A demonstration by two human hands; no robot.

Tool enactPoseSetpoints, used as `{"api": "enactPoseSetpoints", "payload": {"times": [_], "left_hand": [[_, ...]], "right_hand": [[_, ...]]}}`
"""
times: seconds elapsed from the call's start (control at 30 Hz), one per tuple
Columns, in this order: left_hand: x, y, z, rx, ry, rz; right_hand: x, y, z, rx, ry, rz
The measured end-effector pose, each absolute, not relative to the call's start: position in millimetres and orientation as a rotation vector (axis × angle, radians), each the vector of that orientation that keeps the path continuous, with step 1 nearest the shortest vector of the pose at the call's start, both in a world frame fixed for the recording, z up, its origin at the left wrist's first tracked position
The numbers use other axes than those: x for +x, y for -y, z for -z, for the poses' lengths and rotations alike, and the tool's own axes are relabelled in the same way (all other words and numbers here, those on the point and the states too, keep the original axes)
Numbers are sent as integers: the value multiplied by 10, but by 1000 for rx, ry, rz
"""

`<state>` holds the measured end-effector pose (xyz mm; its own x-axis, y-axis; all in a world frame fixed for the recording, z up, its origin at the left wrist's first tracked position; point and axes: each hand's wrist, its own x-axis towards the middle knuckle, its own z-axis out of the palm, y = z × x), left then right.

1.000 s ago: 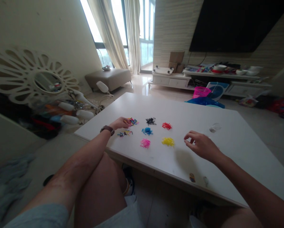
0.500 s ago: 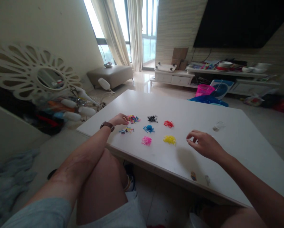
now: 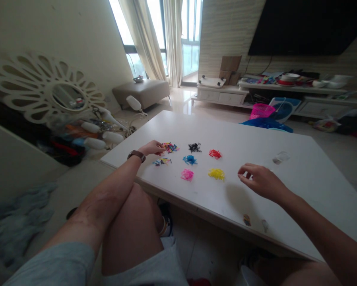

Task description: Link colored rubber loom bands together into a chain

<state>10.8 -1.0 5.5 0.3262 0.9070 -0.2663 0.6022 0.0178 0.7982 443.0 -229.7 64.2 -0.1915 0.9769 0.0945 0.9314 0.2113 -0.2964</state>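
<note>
At the left of the white table my left hand [image 3: 156, 148], with a brown watch on its wrist, touches the near side of a mixed pile of small coloured rubber bands [image 3: 171, 147]. Its fingers are pinched together, and what lies between them is too small to tell. A smaller mixed group of bands [image 3: 162, 161] lies just below that hand. Single-colour piles spread to the right: black [image 3: 194, 147], blue [image 3: 190, 159], red [image 3: 215, 153], pink [image 3: 187, 174] and yellow [image 3: 216, 174]. Right of the yellow pile, my right hand [image 3: 260, 179] hovers above the table, fingers loosely bent and slightly apart, nothing visible in them.
A small clear container [image 3: 281, 157] rests on the right part of the table [image 3: 235, 135]. Near the front edge lie a small brown-and-yellow piece [image 3: 247, 219] and a clear scrap [image 3: 264, 225]. Beyond the table stand a pink basket [image 3: 262, 111] and a low bench [image 3: 142, 93].
The whole view has shifted slightly. My left hand stays at the mixed pile, its fingers a little further in among the bands; my right hand keeps its place beside the yellow pile.
</note>
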Motion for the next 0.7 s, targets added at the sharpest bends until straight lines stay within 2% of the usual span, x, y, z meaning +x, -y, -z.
{"api": "enactPoseSetpoints", "payload": {"times": [0.7], "left_hand": [[78,-28,24,1530,-1370,-456]], "right_hand": [[4430,2300,-622,-1829,2286,-284]]}}
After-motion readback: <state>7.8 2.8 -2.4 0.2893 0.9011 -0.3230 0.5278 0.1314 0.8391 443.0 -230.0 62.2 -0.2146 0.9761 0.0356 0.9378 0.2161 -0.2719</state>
